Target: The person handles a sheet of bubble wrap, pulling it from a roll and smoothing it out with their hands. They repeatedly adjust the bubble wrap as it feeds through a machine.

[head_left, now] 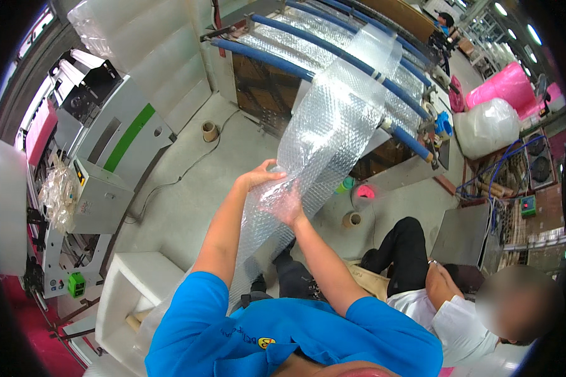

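A long strip of clear bubble wrap [336, 116] hangs from the blue rollers [333, 44] of a machine and runs down toward my body. My left hand [261, 176] is closed on the strip's left edge, thumb lying along the film. Just below and to the right, my right hand [284, 204] is gathered into the wrap. Clear film partly covers its fingers, which look closed on the bunched material. Between and below my hands the wrap is creased, and its lower part trails past my left arm.
A grey machine with a green stripe [129, 138] stands at left, near a white foam roll [129, 289]. Cardboard tubes [210, 131] and a cable lie on the floor. A person in white [462, 327] sits close at right. Pink rolls [504, 88] are farther back.
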Available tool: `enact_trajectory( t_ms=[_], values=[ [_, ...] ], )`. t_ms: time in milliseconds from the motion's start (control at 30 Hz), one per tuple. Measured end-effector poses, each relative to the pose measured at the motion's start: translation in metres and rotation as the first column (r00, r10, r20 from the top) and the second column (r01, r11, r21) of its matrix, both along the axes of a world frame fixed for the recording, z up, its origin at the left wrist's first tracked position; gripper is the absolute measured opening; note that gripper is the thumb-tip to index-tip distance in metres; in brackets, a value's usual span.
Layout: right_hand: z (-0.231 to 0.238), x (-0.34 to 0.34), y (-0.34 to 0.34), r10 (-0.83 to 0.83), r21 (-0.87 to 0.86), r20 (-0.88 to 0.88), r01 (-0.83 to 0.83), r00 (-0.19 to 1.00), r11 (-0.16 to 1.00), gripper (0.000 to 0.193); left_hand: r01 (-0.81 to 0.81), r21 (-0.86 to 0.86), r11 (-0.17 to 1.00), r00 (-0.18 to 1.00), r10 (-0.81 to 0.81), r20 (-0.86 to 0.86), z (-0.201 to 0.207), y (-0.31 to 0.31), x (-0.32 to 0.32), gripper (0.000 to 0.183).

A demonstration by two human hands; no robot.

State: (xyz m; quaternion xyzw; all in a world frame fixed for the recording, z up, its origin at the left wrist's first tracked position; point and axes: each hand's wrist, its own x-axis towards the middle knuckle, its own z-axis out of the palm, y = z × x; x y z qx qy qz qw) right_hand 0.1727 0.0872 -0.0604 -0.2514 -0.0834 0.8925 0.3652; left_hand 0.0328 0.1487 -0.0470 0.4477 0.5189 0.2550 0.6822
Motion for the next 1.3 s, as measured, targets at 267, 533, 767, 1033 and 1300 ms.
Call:
enact_trajectory(
  t_ms=[267, 533, 767, 1033, 1300],
  values=[
    [-0.045, 0.03, -0.019, -0.155, 0.297, 0.797, -0.155, 0.584, 0.942, 0.048, -0.303, 0.141, 0.943, 0.929, 0.325, -0.176, 0.013, -0.053, 0.003, 0.052],
    [-0.011, 0.094, -0.039, -0.337, 0.311, 0.833, 0.132, 0.438, 0.941, 0.021, -0.184, 0.36, 0.915, 0.869, 0.322, -0.375, -0.032, -0.102, -0.021, 0.055],
    [0.042, 0.092, -0.068, -0.423, 0.457, 0.726, 0.079, 0.542, 0.886, 0.023, -0.414, 0.401, 0.817, 0.662, 0.573, -0.484, 0.007, -0.139, -0.034, 0.032],
    [-0.001, 0.104, -0.063, -0.375, 0.4, 0.786, 0.06, 0.492, 0.915, 0.023, -0.227, 0.467, 0.855, 0.415, 0.519, -0.748, -0.004, -0.143, -0.004, 0.032],
    [-0.047, 0.114, -0.057, -0.353, 0.373, 0.85, 0.027, 0.392, 0.928, 0.024, -0.237, 0.477, 0.846, 0.583, 0.517, -0.627, -0.051, -0.142, -0.001, 0.043]
  ],
)
